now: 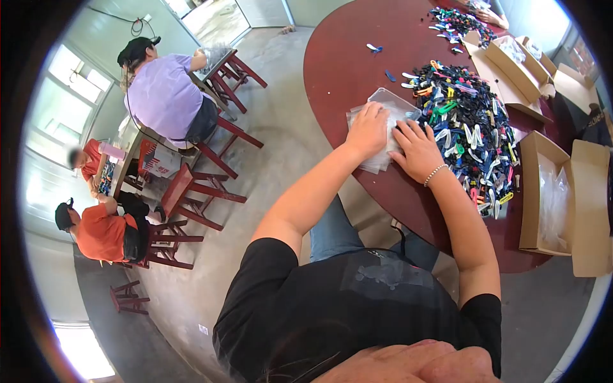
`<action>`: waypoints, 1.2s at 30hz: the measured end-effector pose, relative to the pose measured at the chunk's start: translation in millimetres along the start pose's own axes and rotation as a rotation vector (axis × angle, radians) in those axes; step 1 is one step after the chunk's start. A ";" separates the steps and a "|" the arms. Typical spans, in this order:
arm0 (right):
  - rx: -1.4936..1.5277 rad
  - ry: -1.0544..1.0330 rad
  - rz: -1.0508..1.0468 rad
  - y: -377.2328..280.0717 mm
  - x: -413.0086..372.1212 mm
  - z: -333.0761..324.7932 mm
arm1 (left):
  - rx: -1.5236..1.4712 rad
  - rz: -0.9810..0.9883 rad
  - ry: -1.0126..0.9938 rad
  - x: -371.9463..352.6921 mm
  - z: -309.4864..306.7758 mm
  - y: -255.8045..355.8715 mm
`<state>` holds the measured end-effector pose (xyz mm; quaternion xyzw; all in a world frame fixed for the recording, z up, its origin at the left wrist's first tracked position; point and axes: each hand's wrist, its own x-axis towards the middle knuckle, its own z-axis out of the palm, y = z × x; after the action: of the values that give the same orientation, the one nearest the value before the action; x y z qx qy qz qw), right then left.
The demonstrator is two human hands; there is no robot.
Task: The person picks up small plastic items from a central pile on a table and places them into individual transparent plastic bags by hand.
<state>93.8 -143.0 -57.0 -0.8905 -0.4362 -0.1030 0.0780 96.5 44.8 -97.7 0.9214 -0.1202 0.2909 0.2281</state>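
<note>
My left hand (368, 131) rests on a loose stack of clear plastic bags (375, 163) near the table's edge, its fingers laid over them. Beside it, my right hand (418, 152), with a beaded bracelet at the wrist, presses on the right side of the same bags with fingers spread. Just beyond the hands sits a clear plastic box (391, 101), partly covered by the bags and fingers. A big heap of small multicoloured clips (469, 121), mostly black, lies right of my right hand. Whether a single bag is pinched under the fingers is hidden.
On the dark red table (345, 57) stand open cardboard boxes (549, 198) with clear bags inside. A second clip pile (463, 27) lies at the far end near another person's hand (488, 14). Co-workers sit at left near red wooden stools (191, 191).
</note>
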 end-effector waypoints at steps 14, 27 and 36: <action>-0.059 0.359 0.189 17.8 -30.2 -16.1 | -0.009 -0.108 0.068 -6.7 1.0 1.6; -0.118 0.425 0.158 37.3 -10.1 -1.5 | 0.014 -0.211 0.068 -5.2 -2.8 2.0; 0.071 0.520 0.119 71.6 94.7 -24.1 | -0.045 -0.211 0.005 -1.8 -10.8 -1.0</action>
<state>204.5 -119.9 -13.5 -0.8549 -0.3520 -0.3082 0.2243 90.2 51.1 -91.3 0.9228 -0.0282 0.2648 0.2783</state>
